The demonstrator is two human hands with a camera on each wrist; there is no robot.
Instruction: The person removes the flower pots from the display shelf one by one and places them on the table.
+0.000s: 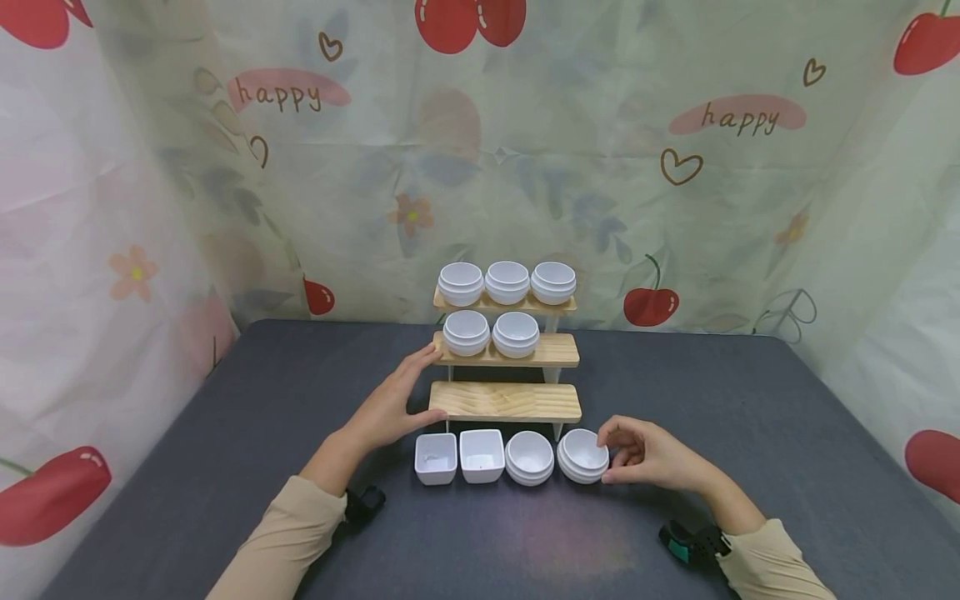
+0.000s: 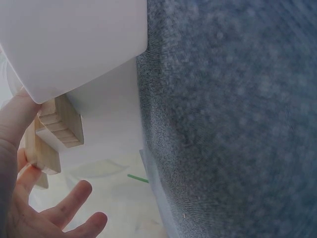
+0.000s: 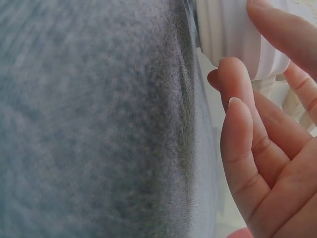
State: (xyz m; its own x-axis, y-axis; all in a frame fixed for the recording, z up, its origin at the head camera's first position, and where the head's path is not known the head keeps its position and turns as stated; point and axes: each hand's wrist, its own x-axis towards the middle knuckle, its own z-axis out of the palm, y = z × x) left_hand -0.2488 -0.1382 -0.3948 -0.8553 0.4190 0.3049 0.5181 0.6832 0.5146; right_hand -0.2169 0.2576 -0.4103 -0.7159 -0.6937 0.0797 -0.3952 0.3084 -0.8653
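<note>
A three-tier wooden stand [image 1: 504,402] stands in the middle of the table. My left hand [image 1: 393,400] touches its left side, thumb at the lowest board and a fingertip at the middle board, other fingers loosely extended. In the left wrist view, that hand [image 2: 34,198] is beside the board ends [image 2: 62,121]. My right hand [image 1: 648,454] pinches the edge of the rightmost white round bowl [image 1: 582,454] in the front row. The right wrist view shows the thumb against this ridged bowl [image 3: 233,34], other fingers curled beneath it.
Beside the gripped bowl are another white round bowl [image 1: 529,457] and two white square bowls, one at the left end [image 1: 436,458]. Three round bowls sit on the top board [image 1: 487,305], two on the middle board [image 1: 558,350]. A printed curtain [image 1: 502,167] hangs behind the dark table [image 1: 450,542].
</note>
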